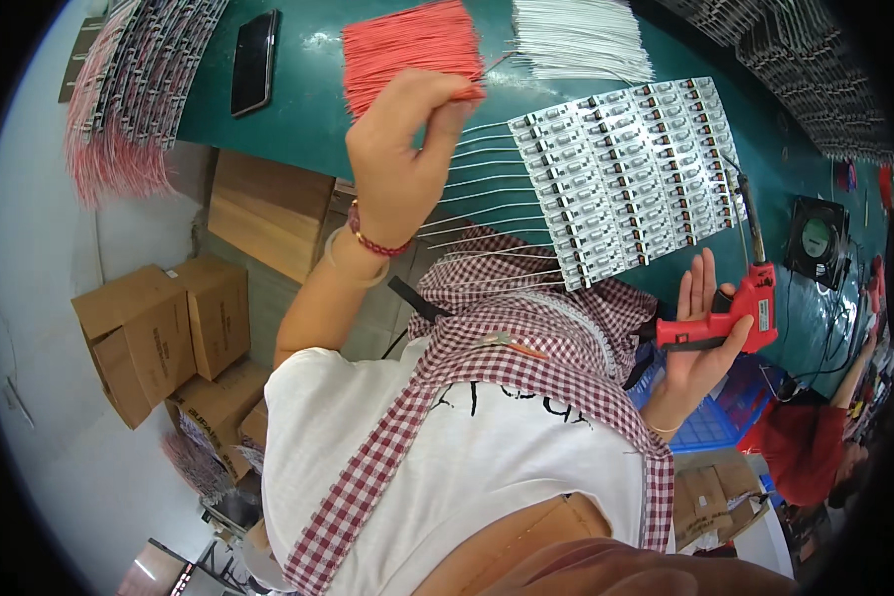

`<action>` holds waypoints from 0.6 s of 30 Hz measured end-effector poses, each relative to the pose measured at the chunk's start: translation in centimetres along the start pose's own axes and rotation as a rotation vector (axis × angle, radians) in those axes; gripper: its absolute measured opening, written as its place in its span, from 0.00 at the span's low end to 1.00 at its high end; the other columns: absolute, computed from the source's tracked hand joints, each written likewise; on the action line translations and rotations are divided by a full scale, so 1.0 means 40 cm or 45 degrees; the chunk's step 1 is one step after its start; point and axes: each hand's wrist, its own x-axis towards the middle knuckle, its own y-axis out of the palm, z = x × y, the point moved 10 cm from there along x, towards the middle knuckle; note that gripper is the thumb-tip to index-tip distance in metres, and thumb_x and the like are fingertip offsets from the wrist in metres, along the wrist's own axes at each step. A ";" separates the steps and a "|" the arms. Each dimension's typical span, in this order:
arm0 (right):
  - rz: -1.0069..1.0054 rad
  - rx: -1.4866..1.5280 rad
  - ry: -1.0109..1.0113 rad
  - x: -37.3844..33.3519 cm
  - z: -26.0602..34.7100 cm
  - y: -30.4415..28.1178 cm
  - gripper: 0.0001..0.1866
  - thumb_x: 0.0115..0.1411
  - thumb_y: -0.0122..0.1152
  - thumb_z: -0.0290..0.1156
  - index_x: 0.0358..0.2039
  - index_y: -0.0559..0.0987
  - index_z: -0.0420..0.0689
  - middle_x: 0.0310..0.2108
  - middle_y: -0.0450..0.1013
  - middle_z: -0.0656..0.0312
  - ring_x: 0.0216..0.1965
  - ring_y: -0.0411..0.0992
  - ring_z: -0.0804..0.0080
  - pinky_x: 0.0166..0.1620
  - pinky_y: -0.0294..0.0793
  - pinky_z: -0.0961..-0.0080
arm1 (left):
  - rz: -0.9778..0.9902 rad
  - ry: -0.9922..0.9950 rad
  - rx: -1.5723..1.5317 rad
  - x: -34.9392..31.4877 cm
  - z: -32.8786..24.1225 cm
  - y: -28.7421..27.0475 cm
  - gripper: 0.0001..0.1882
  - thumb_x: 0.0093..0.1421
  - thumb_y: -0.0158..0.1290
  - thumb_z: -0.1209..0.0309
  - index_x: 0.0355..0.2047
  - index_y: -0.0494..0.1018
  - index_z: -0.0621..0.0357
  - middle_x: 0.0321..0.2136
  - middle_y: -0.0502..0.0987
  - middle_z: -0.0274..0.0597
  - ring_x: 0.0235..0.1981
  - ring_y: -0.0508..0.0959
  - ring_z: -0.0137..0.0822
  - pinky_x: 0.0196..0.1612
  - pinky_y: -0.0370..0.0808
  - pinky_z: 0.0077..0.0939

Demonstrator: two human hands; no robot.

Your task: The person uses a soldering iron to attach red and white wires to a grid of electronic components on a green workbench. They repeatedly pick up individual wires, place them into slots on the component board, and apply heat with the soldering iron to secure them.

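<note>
My left hand (399, 144) is pinched at the near right corner of a pile of red wires (407, 45), with red wire at its fingertips. A red soldering gun (762, 308) rests across my right hand (693, 372), between the thumb and the raised fingers. Its dark barrel points up along the right edge of a panel of small circuit boards (626, 184). The panel lies tilted on the green table, between my hands. Several white wires (497, 189) run from its left edge toward my lap.
A bundle of white wires (581, 40) lies beyond the panel. Far left are a phone (254, 62) and wired boards (149, 74). A square fan (817, 241) stands at right. Cardboard boxes (159, 328) sit lower left. Another person in red (805, 447) is at right.
</note>
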 end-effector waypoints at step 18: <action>0.002 -0.196 -0.005 -0.033 -0.005 0.033 0.25 0.66 0.49 0.53 0.48 0.68 0.43 0.32 0.71 0.57 0.30 0.67 0.71 0.38 0.67 0.71 | 0.255 0.290 1.020 0.046 0.118 0.237 0.03 0.50 0.54 0.76 0.24 0.76 0.61 0.29 0.73 0.41 0.35 0.73 0.41 0.33 0.76 0.30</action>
